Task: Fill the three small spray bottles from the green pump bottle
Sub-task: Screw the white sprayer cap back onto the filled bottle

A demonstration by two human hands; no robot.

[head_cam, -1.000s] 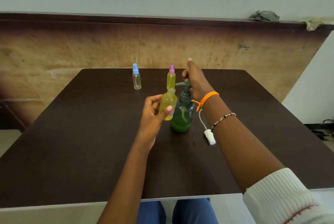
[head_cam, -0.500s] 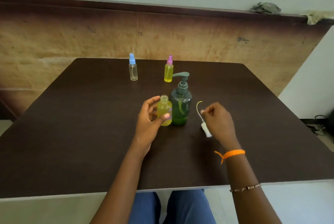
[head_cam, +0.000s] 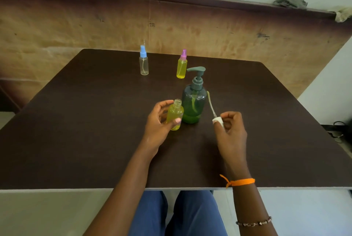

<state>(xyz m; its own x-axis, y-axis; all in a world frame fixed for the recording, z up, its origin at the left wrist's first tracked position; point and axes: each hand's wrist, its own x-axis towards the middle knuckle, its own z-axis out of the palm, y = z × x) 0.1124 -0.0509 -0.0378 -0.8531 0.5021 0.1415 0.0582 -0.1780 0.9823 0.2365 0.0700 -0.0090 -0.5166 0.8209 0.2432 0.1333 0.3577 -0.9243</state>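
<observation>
Standing near the middle of the dark table (head_cam: 80,121), the green pump bottle (head_cam: 194,105) is upright, its grey pump head turned to the left, with green liquid low in its body. Just to its left, touching or nearly touching it, is an uncapped small bottle (head_cam: 174,114) filled with yellow liquid, its threaded neck bare. The left hand (head_cam: 158,125) grips this bottle, thumb across the front near the base and fingers curled around the far side. On the other side of the pump bottle, the right hand (head_cam: 229,131) pinches a white spray cap (head_cam: 218,121) between thumb and fingertips, the other fingers loosely curled; the cap's thin dip tube (head_cam: 211,104) angles up toward the pump bottle's right shoulder. Farther back stand two capped spray bottles, well apart from the hands: a purple-capped bottle (head_cam: 182,65) full of yellow liquid and, to its left, a blue-capped bottle (head_cam: 143,61) that looks clear. An orange band (head_cam: 241,182) circles the right wrist.
</observation>
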